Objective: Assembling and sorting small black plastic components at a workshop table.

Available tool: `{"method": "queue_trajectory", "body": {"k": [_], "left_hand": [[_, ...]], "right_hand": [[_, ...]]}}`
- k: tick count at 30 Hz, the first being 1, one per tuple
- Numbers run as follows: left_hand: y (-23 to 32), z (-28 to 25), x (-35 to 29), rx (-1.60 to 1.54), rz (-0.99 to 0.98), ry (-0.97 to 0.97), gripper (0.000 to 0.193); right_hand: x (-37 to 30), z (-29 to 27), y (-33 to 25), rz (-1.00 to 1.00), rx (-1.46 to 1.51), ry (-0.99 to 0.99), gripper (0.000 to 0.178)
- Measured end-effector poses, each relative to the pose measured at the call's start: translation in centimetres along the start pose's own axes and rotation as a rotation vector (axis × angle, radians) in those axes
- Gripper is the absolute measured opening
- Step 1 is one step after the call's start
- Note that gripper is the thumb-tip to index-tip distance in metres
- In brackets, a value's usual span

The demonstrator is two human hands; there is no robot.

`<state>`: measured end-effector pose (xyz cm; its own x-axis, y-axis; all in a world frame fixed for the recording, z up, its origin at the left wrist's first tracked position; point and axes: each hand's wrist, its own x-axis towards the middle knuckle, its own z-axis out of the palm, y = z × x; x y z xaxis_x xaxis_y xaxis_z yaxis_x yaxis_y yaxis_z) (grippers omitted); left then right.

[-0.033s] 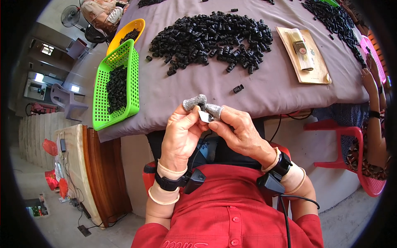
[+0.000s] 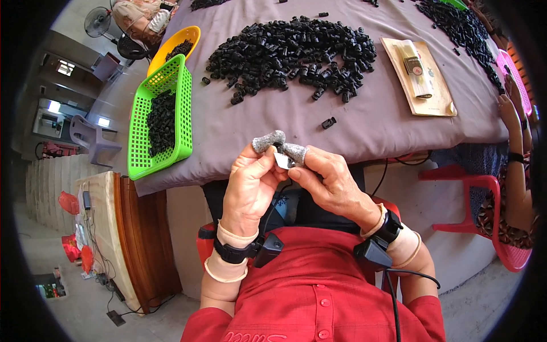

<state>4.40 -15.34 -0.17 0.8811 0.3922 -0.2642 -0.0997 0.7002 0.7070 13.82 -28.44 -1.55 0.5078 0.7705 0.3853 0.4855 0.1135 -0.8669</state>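
Both hands meet just off the table's near edge, with grey fabric covers on their index fingers. My left hand (image 2: 245, 181) pinches a small white piece (image 2: 282, 160) between thumb and fingers. From the other side my right hand (image 2: 330, 178) closes its thumb and index finger at the same spot. Something small and black (image 2: 279, 146) shows between the covered fingertips; the fingers mostly hide it, so its kind is unclear. Beyond the hands lies one loose black cord-lock-like part (image 2: 329, 122). Farther back spreads a large pile of similar black parts (image 2: 290, 54).
On the left stand a green slotted basket (image 2: 182, 137) and a yellow bowl (image 2: 192, 35), both holding black parts. A booklet (image 2: 439, 105) with a clear-wrapped packet (image 2: 417, 71) lies to the right. Another person's arm (image 2: 513, 119) reaches the table's right edge, near a pink chair (image 2: 496, 196).
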Motion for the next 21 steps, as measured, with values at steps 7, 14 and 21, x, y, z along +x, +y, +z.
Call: {"method": "queue_trajectory", "body": {"k": [7, 14, 21], "left_hand": [[-0.17, 0.04, -0.05, 0.010, 0.023, 0.014, 0.017], [-0.16, -0.36, 0.10, -0.017, -0.001, -0.035, 0.018], [-0.06, -0.27, 0.05, -0.042, -0.033, -0.019, 0.019]], "right_hand": [[-0.12, 0.06, -0.01, 0.028, -0.012, -0.010, 0.014], [-0.04, 0.07, 0.11, 0.023, 0.017, 0.000, 0.013], [-0.03, 0.05, 0.02, 0.013, 0.014, 0.007, 0.013]]}}
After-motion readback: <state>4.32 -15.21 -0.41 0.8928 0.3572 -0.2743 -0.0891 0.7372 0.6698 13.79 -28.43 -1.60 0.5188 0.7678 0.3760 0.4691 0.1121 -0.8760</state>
